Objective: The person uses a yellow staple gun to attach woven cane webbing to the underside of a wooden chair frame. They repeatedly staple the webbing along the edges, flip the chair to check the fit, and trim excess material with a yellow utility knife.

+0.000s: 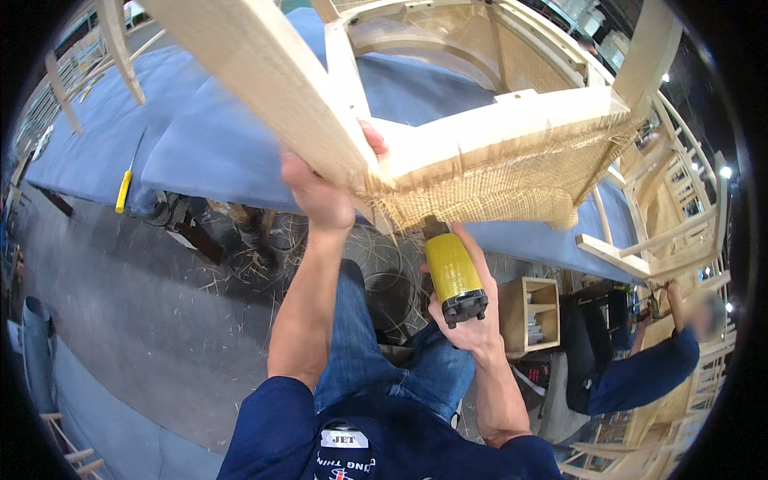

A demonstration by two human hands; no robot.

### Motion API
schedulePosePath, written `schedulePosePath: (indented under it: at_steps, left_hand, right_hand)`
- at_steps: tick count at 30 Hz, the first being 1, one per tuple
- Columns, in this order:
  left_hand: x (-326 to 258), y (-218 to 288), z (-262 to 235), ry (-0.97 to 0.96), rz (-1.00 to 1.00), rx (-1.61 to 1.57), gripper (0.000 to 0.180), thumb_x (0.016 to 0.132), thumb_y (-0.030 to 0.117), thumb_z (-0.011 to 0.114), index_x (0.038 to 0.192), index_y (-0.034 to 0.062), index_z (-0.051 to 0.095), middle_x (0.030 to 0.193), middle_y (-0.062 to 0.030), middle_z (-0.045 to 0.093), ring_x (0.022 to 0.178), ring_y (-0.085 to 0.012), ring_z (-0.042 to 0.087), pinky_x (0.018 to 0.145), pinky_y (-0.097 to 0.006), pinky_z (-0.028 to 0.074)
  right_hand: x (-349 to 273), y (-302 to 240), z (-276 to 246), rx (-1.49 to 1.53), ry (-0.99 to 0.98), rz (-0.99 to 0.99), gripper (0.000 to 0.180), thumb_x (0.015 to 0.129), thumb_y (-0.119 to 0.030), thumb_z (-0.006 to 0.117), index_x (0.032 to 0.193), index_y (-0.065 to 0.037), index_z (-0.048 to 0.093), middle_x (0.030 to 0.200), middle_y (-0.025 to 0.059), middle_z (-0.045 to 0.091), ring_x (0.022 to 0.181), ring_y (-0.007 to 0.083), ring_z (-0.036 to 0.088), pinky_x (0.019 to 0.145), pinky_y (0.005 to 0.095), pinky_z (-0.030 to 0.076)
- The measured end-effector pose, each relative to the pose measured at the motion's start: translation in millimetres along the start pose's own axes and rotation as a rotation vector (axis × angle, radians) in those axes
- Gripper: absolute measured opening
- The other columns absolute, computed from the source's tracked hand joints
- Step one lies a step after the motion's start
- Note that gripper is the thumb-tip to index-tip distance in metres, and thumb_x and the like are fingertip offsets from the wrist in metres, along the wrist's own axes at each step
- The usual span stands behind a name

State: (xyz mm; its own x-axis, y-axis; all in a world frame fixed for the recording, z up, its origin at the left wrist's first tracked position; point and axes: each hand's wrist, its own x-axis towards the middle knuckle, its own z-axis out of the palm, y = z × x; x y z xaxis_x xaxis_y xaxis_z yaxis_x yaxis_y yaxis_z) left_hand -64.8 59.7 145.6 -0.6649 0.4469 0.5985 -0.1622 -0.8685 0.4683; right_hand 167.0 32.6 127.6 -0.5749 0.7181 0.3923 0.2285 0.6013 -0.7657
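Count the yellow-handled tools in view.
2. A yellow tool is in the right hand, pressed up against the woven chair seat. A yellow-handled screwdriver lies on the blue-covered bench at left. Others may be hidden.

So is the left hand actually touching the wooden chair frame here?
Touching. The head view shows the left hand wrapped around a bar of the wooden chair frame, fingers over its edge, with no gap between them.
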Motion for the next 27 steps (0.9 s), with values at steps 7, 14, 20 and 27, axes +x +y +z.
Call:
schedulePosePath:
  at_steps: [7, 14, 20, 27]
  left_hand:
    - [1, -2, -3, -0.020, 0.004, 0.003, 0.060, 0.093, 0.049, 0.029, 0.092, -0.0036, 0.057, 0.074, -0.0185, 0.065, 0.065, -0.0262, 0.064, 0.064, -0.037, 0.053]
    - [-4, -2, 0, 0.104, 0.037, 0.166, 0.059, 0.094, 0.048, 0.031, 0.092, -0.0046, 0.057, 0.074, -0.0192, 0.065, 0.066, -0.0274, 0.064, 0.063, -0.038, 0.054]
    - [1, -9, -5, -0.056, 0.067, -0.070, 0.063, 0.097, 0.053, 0.033, 0.096, -0.0061, 0.055, 0.075, -0.0197, 0.065, 0.065, -0.0270, 0.065, 0.062, -0.038, 0.055]
    - [0, -10, -8, -0.082, 0.113, -0.058, 0.066, 0.096, 0.058, 0.033, 0.097, -0.0050, 0.053, 0.075, -0.0189, 0.065, 0.066, -0.0262, 0.065, 0.062, -0.037, 0.055]
  right_hand:
    - [-1, -2, 3, 0.022, -0.027, -0.006, 0.082, 0.070, 0.003, 0.058, 0.148, 0.002, 0.035, 0.109, 0.0143, 0.067, 0.099, 0.0206, 0.067, 0.094, 0.0324, 0.049]
    - [-1, 2, 11, 0.032, -0.047, 0.056, 0.082, 0.070, 0.003, 0.059, 0.148, -0.001, 0.035, 0.107, 0.0119, 0.067, 0.098, 0.0191, 0.067, 0.087, 0.0300, 0.051]
    - [-4, -4, 12, 0.002, -0.004, -0.018, 0.082, 0.070, 0.005, 0.057, 0.149, 0.001, 0.034, 0.111, 0.0141, 0.065, 0.100, 0.0211, 0.068, 0.091, 0.0316, 0.051]
    - [-2, -6, 17, 0.062, -0.033, -0.006, 0.083, 0.070, 0.004, 0.057, 0.149, 0.001, 0.032, 0.113, 0.0154, 0.064, 0.101, 0.0218, 0.068, 0.093, 0.0328, 0.051]
